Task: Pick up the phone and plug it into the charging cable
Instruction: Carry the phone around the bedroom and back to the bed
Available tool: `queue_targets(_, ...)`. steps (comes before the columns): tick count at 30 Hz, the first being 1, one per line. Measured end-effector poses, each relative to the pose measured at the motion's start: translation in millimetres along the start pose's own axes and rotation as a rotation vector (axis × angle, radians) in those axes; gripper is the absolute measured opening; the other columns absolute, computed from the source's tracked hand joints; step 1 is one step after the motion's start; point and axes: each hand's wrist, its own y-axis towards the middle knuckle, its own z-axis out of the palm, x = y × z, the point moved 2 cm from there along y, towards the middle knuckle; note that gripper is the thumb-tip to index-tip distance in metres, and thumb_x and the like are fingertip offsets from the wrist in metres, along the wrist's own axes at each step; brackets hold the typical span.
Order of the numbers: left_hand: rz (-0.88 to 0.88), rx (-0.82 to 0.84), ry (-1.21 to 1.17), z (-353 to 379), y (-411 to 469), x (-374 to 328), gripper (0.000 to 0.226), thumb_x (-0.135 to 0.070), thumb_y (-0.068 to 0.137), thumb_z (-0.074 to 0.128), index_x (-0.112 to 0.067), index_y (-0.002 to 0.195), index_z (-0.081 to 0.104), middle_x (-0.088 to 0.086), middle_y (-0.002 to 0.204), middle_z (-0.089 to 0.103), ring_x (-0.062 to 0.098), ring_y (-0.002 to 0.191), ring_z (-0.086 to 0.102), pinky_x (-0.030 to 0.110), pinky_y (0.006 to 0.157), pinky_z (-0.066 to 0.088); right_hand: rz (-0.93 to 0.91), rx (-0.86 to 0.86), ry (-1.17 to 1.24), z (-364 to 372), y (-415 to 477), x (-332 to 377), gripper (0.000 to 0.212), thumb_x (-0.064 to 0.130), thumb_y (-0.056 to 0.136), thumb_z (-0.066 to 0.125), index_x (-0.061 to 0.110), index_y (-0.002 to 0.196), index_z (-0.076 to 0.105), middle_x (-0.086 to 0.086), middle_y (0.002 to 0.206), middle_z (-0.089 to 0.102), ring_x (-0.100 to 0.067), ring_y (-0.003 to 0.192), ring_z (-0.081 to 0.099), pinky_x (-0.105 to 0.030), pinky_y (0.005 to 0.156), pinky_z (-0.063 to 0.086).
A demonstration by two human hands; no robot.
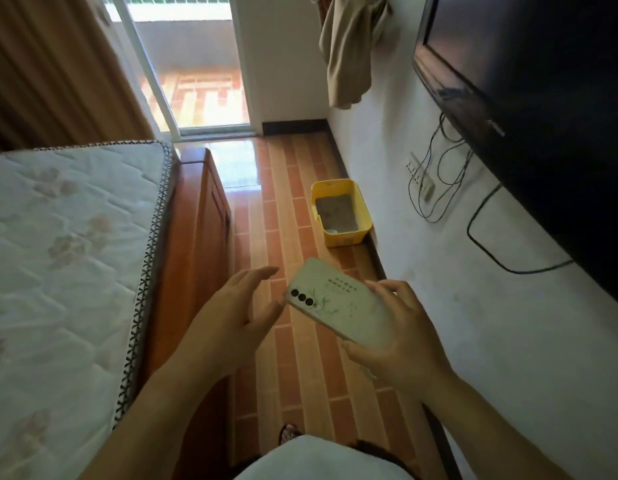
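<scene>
A phone (338, 299) in a pale green case faces back-up, its three camera lenses toward the left. My right hand (401, 337) grips its right end, fingers over the top edge and thumb under the lower edge. My left hand (231, 313) hovers open just left of the phone, fingertips close to the lens end, not clearly touching. On the white wall to the right, thin dark cables (435, 188) hang in loops by a white power strip (420, 176). Which one is the charging cable I cannot tell.
A bare mattress (65, 254) on a wooden bed frame (200, 244) fills the left. A yellow bin (338, 211) stands on the tiled floor against the wall. A black TV (543, 116) is mounted at the upper right, a thick black cord (487, 244) below it. A glass door lies ahead.
</scene>
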Motion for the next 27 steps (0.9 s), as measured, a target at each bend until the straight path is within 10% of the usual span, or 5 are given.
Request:
queue_targets(10, 0.014, 0.088, 0.047, -25, 246, 47, 0.060, -0.059, 0.079, 0.039, -0.033, 0.133, 0.036, -0.004, 0.140, 0.043, 0.018, 0.098, 0.060, 0.036, 0.088, 0.046, 0.062, -0.021, 0.016, 20, 234, -46, 0.082, 0.049, 0.057, 0.080, 0.022, 0.125, 0.043, 0.009, 0.115, 0.040, -0.007, 0.102, 0.046, -0.009, 0.072, 0.041)
queue_targets(27, -0.218, -0.299, 0.027, -157, 605, 217, 0.062, -0.067, 0.075, 0.038, -0.033, 0.126, 0.045, -0.005, 0.129, 0.054, 0.010, 0.113, 0.050, 0.032, 0.090, 0.042, -0.309, 0.191, 0.030, 119, 730, -20, 0.077, 0.058, 0.053, 0.074, 0.035, 0.118, 0.040, 0.012, 0.111, 0.045, -0.005, 0.098, 0.045, -0.018, 0.073, 0.048)
